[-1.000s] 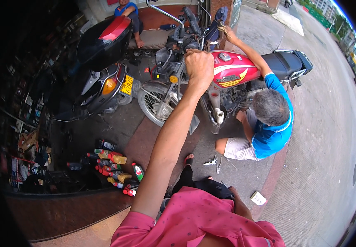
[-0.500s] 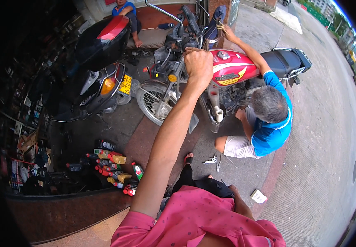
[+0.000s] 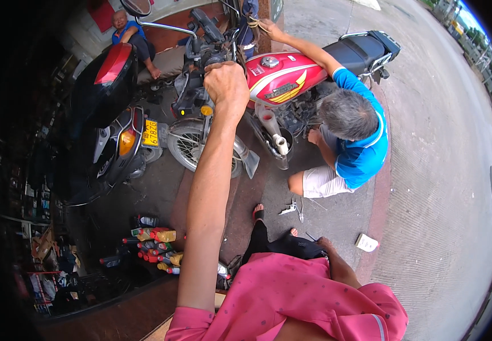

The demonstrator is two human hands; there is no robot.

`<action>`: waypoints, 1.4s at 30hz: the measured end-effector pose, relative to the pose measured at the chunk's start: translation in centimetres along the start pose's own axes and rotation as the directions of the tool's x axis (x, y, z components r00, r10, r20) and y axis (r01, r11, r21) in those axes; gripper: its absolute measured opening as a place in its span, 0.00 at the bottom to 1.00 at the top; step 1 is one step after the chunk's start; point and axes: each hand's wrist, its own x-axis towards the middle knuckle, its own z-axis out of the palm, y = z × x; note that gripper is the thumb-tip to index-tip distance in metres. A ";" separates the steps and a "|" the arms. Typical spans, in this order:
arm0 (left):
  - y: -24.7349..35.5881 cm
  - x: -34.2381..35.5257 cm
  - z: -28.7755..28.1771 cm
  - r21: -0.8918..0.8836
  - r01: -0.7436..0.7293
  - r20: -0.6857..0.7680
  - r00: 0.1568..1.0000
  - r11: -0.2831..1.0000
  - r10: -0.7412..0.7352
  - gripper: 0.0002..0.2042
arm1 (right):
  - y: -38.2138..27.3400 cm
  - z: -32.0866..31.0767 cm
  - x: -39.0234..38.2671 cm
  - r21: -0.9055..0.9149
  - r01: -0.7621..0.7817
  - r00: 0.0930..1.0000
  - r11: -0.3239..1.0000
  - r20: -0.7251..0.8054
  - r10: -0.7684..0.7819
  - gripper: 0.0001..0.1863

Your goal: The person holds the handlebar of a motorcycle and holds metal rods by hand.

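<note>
My left arm stretches far forward, and my left hand [image 3: 226, 86] is closed in a fist at the near end of the motorcycle's handlebar; the grip beneath the fingers is hidden. The motorcycle [image 3: 283, 77] has a red tank with yellow and white trim and leans slightly. Low by my dark trousers [image 3: 298, 246] is my right hand [image 3: 326, 245], its fingers mostly hidden. A thin dark rod [image 3: 310, 236] shows beside it; whether I hold it is unclear. A co-worker in a blue shirt [image 3: 365, 145] squats at the engine, one hand near it, the other at a tied cord [image 3: 255, 23].
Pliers [image 3: 300, 210] and another metal tool [image 3: 287, 208] lie on the ground. A white container [image 3: 366, 242] stands to their right. Oil bottles [image 3: 158, 234] cluster at left, below a black scooter [image 3: 101, 136]. Another person [image 3: 132, 37] sits at the back.
My view has swung so that the motorcycle, scooter and co-worker sit further left and higher. My left fist stays at the handlebar, and more of the seated person shows.
</note>
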 end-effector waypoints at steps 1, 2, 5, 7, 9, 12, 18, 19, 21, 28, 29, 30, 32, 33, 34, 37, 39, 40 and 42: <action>0.4 0.1 0.0 -0.003 -0.015 -0.007 1.000 1.000 0.015 0.07 | -0.2 0.0 -0.4 0.016 0.000 1.000 1.000 -0.003 0.000 0.26; 0.1 -0.1 -0.2 0.002 -0.012 0.012 1.000 1.000 0.012 0.07 | -0.1 -0.2 -0.7 0.019 0.000 1.000 1.000 0.009 -0.001 0.26; 0.0 -0.2 -0.1 0.002 -0.006 0.031 1.000 1.000 0.006 0.08 | 0.1 -0.3 -1.0 0.030 0.040 0.999 0.999 0.024 -0.040 0.28; 0.3 -0.2 -0.1 0.002 -0.017 -0.009 1.000 1.000 0.017 0.07 | 1.1 0.5 0.0 0.030 0.041 0.999 0.999 0.009 -0.041 0.28; -0.1 -0.4 0.6 0.009 -0.024 -0.032 0.999 1.000 0.024 0.07 | 1.9 1.4 0.9 0.006 0.053 0.999 0.999 0.006 -0.053 0.28; 0.5 -0.4 1.0 0.059 -0.030 -0.064 0.997 0.998 0.034 0.09 | 2.1 1.3 1.2 0.052 0.045 0.999 0.998 -0.013 -0.044 0.28; 1.0 -0.4 0.9 0.066 -0.013 -0.094 0.995 0.998 0.019 0.11 | 1.6 0.8 1.6 0.030 0.052 0.999 0.998 -0.009 -0.052 0.26; 0.7 -0.7 0.7 0.072 -0.034 -0.114 0.993 0.997 0.042 0.10 | 1.6 0.7 1.2 0.020 0.062 0.998 0.998 -0.022 -0.061 0.26; 0.7 -0.2 0.1 0.010 -0.083 -0.058 0.995 0.997 0.083 0.08 | 1.2 0.2 0.8 0.005 0.088 0.995 0.996 -0.042 -0.087 0.26; -0.3 -0.4 -1.5 0.002 -0.128 0.016 0.992 0.992 0.128 0.06 | -0.8 -1.1 -1.5 0.027 0.004 0.999 1.000 -0.038 -0.003 0.19; -0.4 -0.5 -1.4 0.005 -0.134 0.022 0.991 0.991 0.134 0.06 | -1.0 -1.2 -2.1 0.037 -0.002 0.999 0.999 -0.043 0.003 0.19; -0.3 -0.6 -1.5 0.006 -0.144 0.025 0.989 0.990 0.144 0.06 | -1.3 -1.4 -2.7 0.036 -0.022 0.999 0.999 -0.042 0.024 0.19; -0.3 -0.6 -1.7 0.019 -0.154 0.050 0.987 0.988 0.153 0.06 | -1.2 -1.4 -3.0 0.058 -0.009 0.999 0.998 -0.048 0.012 0.19; -0.2 -0.6 -1.8 0.024 -0.154 0.049 0.987 0.988 0.152 0.07 | -0.9 -1.3 -3.2 0.070 0.016 0.998 0.997 -0.060 -0.012 0.19; -0.1 -0.6 -1.8 0.030 -0.157 0.050 0.987 0.987 0.156 0.07 | -0.9 -1.4 -3.5 0.079 0.036 0.997 0.996 -0.066 -0.031 0.19; -0.2 -0.8 -2.1 0.038 -0.179 0.050 0.983 0.983 0.177 0.07 | -0.7 -1.7 -3.7 0.115 0.096 0.990 0.989 -0.117 -0.082 0.20; -0.5 -0.8 -2.0 0.003 -0.185 0.042 0.982 0.983 0.184 0.08 | -0.9 -1.9 -3.3 0.145 0.081 0.985 0.986 -0.164 -0.057 0.20; -0.7 -0.8 -1.9 -0.004 -0.183 0.022 0.983 0.983 0.183 0.09 | -1.1 -2.3 -3.5 0.150 0.070 0.981 0.986 -0.187 -0.041 0.20; -0.7 -0.8 -1.9 0.003 -0.187 0.029 0.982 0.982 0.187 0.09 | -1.9 -3.2 -4.3 0.161 0.091 0.973 0.983 -0.226 -0.053 0.21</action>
